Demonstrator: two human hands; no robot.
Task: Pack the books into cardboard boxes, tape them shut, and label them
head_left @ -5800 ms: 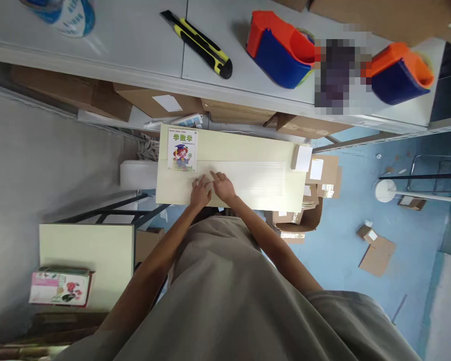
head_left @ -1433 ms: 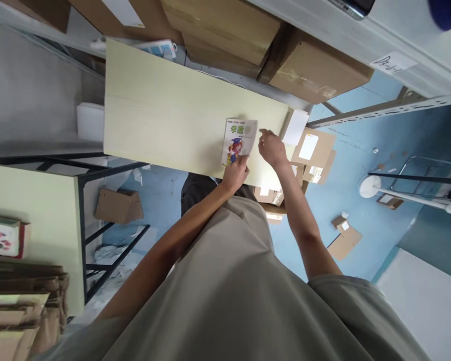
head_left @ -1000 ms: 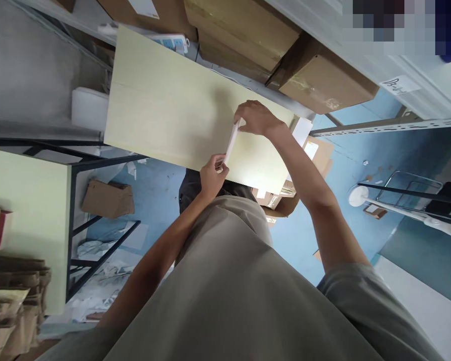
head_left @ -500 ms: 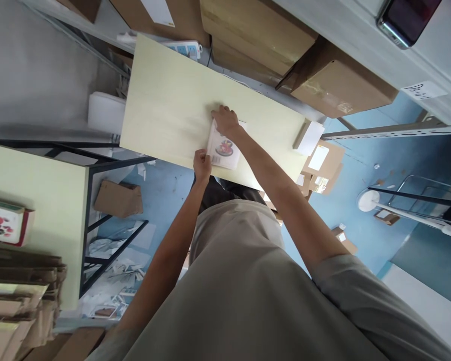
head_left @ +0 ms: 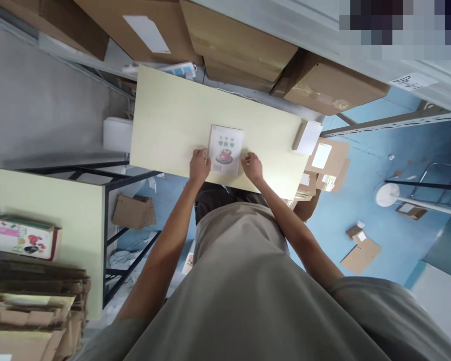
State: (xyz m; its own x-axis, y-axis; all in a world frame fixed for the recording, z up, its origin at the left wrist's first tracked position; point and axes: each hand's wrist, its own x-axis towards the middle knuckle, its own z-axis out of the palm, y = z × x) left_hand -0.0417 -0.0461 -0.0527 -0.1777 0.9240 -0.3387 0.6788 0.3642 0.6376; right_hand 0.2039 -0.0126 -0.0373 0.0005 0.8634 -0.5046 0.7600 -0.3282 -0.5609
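Observation:
A white book [head_left: 226, 150] with a colourful food picture and green characters on its cover lies flat on the pale yellow table [head_left: 169, 118]. My left hand [head_left: 200, 165] is at the book's lower left edge, its fingers curled and the thumb against that edge. On the other side, my right hand [head_left: 252, 166] rests just off the right edge, loosely bent, with fingers apart and nothing visible in them. The undersides of both hands are hidden.
A white box [head_left: 307, 137] stands at the table's right end. Cardboard boxes [head_left: 244, 42] line the shelf behind. To the left, a second table [head_left: 75, 200] bears stacked books [head_left: 24, 238] and flattened cartons [head_left: 33, 301]. More cardboard [head_left: 361, 253] lies on the blue floor.
My right hand has left the book's top and come down to its right side, uncovering the cover. My left hand remains by the left edge. The view has shifted slightly.

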